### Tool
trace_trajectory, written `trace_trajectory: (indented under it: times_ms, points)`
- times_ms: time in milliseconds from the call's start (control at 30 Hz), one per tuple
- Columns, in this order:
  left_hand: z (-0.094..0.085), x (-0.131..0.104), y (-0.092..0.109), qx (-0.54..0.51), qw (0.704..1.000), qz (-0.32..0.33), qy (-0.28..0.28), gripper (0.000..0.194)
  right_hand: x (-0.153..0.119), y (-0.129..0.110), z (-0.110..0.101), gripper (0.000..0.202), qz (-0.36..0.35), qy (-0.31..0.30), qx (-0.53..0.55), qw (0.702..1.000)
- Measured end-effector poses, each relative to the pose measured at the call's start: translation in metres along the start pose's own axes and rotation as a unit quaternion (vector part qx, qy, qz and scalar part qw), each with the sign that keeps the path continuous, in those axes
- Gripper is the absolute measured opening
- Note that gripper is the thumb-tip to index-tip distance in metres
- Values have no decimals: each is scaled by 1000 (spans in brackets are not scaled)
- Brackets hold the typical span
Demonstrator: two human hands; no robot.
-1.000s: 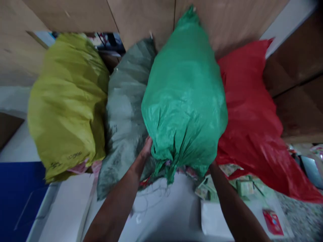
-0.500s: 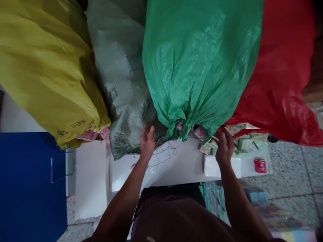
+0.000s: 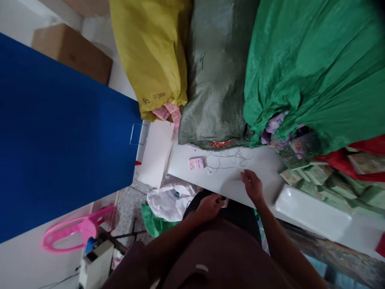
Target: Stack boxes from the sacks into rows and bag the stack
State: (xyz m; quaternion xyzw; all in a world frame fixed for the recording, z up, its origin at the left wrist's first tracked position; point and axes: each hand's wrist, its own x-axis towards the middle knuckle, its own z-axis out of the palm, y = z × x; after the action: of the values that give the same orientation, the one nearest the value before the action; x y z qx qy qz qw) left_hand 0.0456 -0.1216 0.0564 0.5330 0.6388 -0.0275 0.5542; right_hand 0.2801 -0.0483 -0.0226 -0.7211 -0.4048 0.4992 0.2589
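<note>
My left hand (image 3: 210, 206) is low against my waist, below the table's near edge. Its fingers are curled around a small pale pink bundle (image 3: 225, 202), mostly hidden, that looks like printed notes. Over the white table (image 3: 222, 180) hangs my right hand (image 3: 252, 186), fingers loosely bent and nothing visible in them. A pink note bundle (image 3: 196, 163) lies on the tabletop beside loose string (image 3: 222, 167). Purple note bundles (image 3: 275, 122) show in the torn mouth of the green sack (image 3: 300, 76). Green note bundles (image 3: 320, 174) lie heaped right of my right hand.
A grey sack (image 3: 219, 80) and a yellow sack (image 3: 153, 56) lie along the table's far side. A blue panel (image 3: 66, 136) fills the left. White blocks (image 3: 313, 206) line the near right edge. On the left are a pink plastic frame (image 3: 81, 230) and a cardboard box (image 3: 72, 52).
The view has swung left. My left hand has come from beside the grey sack down to my waist, now with a pink bundle. My right hand has moved away from the green bundles.
</note>
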Motion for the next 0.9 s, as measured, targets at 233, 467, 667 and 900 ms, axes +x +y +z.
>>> trace_trajectory:
  times_ms: [233,467,667,900]
  points:
    - [-44,0,-71,88,938,-1,336,30,7,27,8,60,-97,24,-66,993]
    - [-123,72,-98,222,917,173,284,50,7,43,24,41,-178,131,-138,965]
    - [-130,119,-129,204,914,237,258,50,3,52,35,19,-262,208,-195,922]
    - [-117,126,-143,203,867,303,338,58,-2,50,30,12,-280,194,-204,918]
